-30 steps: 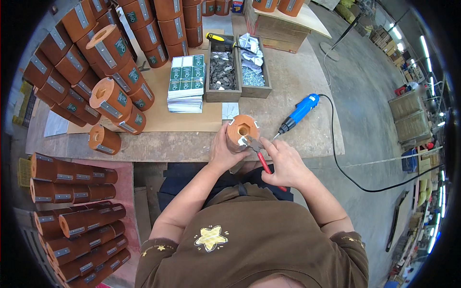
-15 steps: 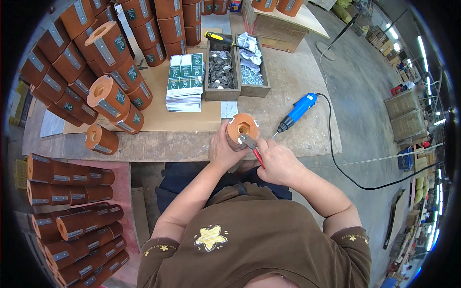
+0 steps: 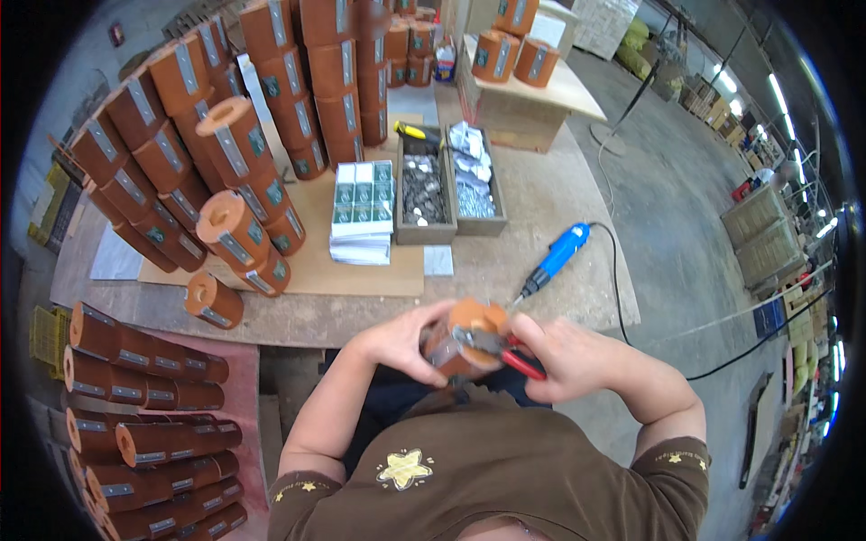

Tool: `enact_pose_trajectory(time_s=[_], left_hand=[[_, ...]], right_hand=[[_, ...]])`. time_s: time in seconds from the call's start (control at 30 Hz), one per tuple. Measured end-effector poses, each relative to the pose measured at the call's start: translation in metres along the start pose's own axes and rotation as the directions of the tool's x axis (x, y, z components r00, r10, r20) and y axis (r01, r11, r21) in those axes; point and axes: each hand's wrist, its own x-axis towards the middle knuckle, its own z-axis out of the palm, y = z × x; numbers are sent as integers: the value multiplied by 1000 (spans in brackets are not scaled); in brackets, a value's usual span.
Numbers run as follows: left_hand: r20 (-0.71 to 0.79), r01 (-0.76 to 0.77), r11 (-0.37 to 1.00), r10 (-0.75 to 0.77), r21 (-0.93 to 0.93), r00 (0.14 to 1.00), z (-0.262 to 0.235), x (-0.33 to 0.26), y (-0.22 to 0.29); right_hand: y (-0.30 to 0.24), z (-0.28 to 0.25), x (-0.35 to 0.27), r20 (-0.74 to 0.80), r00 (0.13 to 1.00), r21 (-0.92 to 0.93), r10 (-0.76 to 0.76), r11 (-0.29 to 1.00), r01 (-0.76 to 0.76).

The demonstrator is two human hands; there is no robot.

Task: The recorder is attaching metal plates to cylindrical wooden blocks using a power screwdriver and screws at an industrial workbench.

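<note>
At the table's front edge, my left hand (image 3: 404, 344) grips the side of an orange-brown hollow cylinder (image 3: 484, 316), tilted and a little blurred. My right hand (image 3: 570, 359) is closed round the red handles of a pair of pliers (image 3: 520, 361). The pliers' metal jaws lie against the cylinder's near side; what they grip, if anything, cannot be made out. Just beyond the cylinder, a blue electric screwdriver (image 3: 559, 257) lies on the table with its bit toward my hands.
Stacked brown cylinders (image 3: 244, 149) with metal strips fill the left, and more lie on a lower pink surface (image 3: 245, 379). A label stack (image 3: 363, 203) sits beside a wooden box of dark metal pieces (image 3: 424, 233) and one with small hardware (image 3: 478, 228). A black cord (image 3: 622, 298) runs right.
The cylinder has gone from upright to tilted, its near side turned up. The pliers have moved from its top hole to that side. The whole view has shifted, with the table lower in it.
</note>
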Motion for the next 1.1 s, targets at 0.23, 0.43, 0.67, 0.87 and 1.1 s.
enact_pose_trajectory(time_s=[0.23,0.43,0.67,0.87,1.1], left_hand=[[-257,-331,924,279,-189,925,17,-4,0],[-538,-346,928,365,139,760,45,6,-1],[-579,-475,878,359,-57,732,37,-7,0],[-600,-509,856,360,-91,714,38,-12,-3],[-671,-580,804,357,-133,650,25,-21,6]], right_hand=[[-18,-42,-14,-42,994,225,103,970,-91],[-21,-63,-15,-110,984,160,139,980,-120],[-9,-60,-13,-119,985,-95,125,986,-136],[-1,-49,-22,-180,971,-151,159,971,-187],[8,-48,-30,-341,926,20,165,986,-168]])
